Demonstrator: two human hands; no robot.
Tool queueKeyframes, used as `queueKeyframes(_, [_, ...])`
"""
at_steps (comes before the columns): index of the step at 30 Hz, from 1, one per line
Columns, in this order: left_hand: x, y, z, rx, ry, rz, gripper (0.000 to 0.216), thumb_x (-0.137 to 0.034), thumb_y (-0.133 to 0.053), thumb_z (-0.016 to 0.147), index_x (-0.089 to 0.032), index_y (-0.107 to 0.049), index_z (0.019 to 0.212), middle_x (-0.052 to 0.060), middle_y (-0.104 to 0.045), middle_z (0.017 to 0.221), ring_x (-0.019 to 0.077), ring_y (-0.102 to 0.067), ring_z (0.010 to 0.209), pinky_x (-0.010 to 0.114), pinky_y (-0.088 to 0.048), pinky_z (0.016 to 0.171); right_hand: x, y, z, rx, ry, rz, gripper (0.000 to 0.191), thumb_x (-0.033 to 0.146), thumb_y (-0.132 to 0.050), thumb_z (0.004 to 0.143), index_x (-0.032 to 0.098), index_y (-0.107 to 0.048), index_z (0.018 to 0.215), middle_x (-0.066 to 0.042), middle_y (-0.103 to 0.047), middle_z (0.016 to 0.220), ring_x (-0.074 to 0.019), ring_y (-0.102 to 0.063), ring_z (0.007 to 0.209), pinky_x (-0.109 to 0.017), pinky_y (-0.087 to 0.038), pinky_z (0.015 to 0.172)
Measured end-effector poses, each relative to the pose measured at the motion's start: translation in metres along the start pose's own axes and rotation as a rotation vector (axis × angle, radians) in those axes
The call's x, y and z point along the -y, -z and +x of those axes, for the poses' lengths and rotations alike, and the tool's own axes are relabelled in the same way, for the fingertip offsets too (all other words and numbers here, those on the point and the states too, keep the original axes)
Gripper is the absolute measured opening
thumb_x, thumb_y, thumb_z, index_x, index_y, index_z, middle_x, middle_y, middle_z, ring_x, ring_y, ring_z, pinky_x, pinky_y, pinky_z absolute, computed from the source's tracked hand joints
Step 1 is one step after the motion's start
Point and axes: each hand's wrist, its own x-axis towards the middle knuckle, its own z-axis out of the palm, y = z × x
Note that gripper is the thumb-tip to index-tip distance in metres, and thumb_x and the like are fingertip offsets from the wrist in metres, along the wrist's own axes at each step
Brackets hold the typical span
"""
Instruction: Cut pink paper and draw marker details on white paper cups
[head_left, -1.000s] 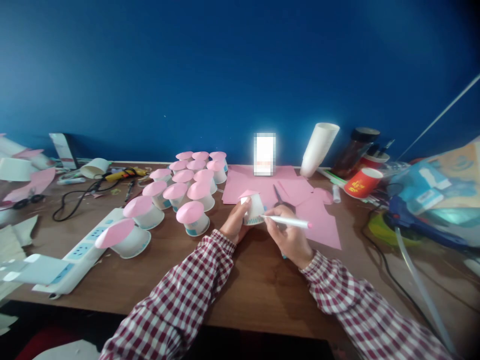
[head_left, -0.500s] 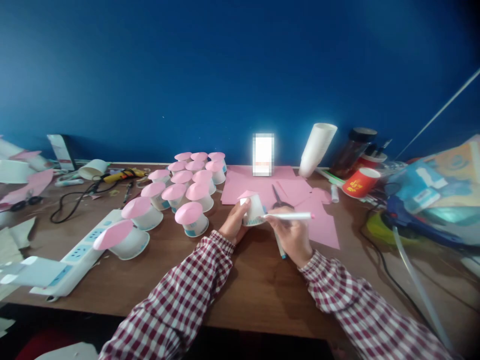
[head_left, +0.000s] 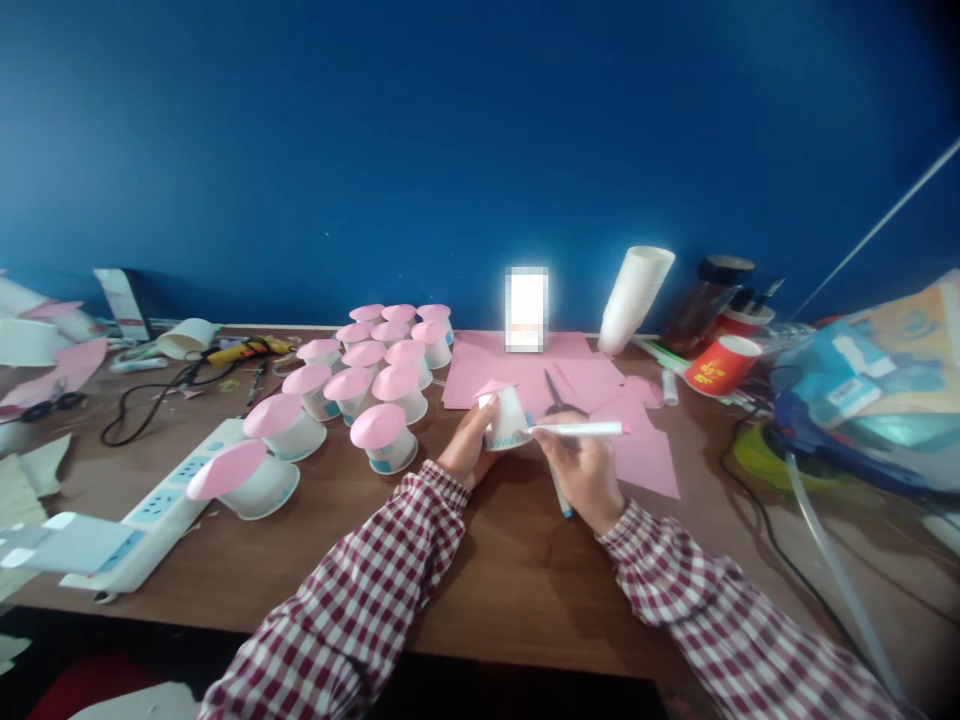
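**Paper cup (head_left: 508, 425) and white marker (head_left: 589, 430) in hand, partly occluded**

L. hand (head_left: 466, 445): thumb on near side, fingers closed round cup, mostly hidden behind it. Cup held wide end down, above counter (head_left: 510, 570); its pink top merges w/ pink paper (head_left: 487, 358) beyond. R. hand (head_left: 585, 475): fingers pinch marker; tip nr. cup's zigzag band, contact unclear. Blue-ended pen (head_left: 561, 494) partly under R. hand; dark tool (head_left: 553, 389) behind, handle end partly covered. Bright upright panel (head_left: 526, 310) pixelated, unreadable. Checked sleeves (head_left: 360, 580) cut off at bottom.
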Motion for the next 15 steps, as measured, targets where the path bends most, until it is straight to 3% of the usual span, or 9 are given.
queueKeyframes(15, [0.0008,0.0005,0.0002,0.002,-0.004,0.016,0.036,-0.041,-0.070,0.084,-0.013,-0.067,0.106,0.011,-0.071,0.094,0.0224,-0.070,0.090,0.038,-0.056,0.091,-0.0028,0.0002,0.0003,0.005,0.015,-0.022,0.022,0.041,-0.064,0.091,0.020,-0.068,0.088,-0.007,-0.073,0.084,-0.0207,-0.070,0.077,-0.033,-0.057,0.070])
